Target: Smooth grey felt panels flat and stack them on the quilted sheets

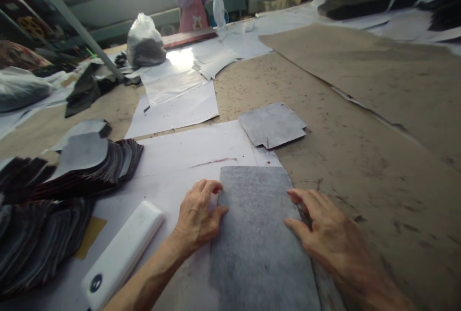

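Note:
A long grey fabric-like panel point(259, 234) lies on the table in front of me, running out of view at the bottom. My left hand point(201, 212) touches its left edge, thumb and fingers apart. At the right edge rests my right hand point(320, 224), its thumb and fingertips also spread against the side. Neither hand is closed round the panel. Just beyond it lies a smaller grey piece point(273, 126) with notched corners.
Fanned stacks of dark cut pieces point(46, 239) and a white oblong device point(124, 253) are at the left. White paper point(173, 157) covers part of the brown table point(360, 157). Farther back are a filled plastic bag point(144, 44) and a person in a pink apron point(194, 13).

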Available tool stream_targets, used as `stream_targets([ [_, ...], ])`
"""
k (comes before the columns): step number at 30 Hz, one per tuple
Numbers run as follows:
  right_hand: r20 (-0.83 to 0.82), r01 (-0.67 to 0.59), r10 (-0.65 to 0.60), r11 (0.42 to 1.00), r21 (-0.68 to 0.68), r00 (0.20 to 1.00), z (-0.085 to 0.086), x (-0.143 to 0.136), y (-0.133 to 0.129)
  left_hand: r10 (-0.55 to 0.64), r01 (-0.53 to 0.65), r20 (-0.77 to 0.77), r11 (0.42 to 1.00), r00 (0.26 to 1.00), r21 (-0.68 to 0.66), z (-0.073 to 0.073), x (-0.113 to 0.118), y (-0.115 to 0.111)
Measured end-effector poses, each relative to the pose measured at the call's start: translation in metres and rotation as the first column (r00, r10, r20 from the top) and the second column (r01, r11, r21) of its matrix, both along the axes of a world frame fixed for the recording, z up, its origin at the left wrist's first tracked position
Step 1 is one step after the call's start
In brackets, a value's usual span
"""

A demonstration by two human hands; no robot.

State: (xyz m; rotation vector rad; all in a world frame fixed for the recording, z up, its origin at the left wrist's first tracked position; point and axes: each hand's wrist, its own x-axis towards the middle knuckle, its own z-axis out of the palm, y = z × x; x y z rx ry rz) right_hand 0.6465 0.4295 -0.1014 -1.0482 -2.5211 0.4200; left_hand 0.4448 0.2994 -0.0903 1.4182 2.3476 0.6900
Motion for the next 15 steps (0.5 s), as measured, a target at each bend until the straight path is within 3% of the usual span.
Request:
stream_targets([
  [5, 0.050, 0.105, -0.095, 0.955, -0.277, 0.994, -0.002, 0.000, 0.004, 0.058, -0.054, 0.074, 0.997, 0.996, -0.062, 0.004, -0.004, 0.006],
  [11, 0.014, 0.161, -0.165, 0.934, -0.319, 0.986, 0.001, -0.001, 0.005, 0.140, -0.126, 0.133, 0.986, 0.981, -0.107, 0.009, -0.003, 0.007],
  [15, -0.020, 0.302, -0.331, 0.884, -0.356, 0.944, 0.008, -0.008, 0.015, 0.249, -0.216, 0.209, 0.961, 0.946, -0.171, 0.012, -0.004, 0.014],
])
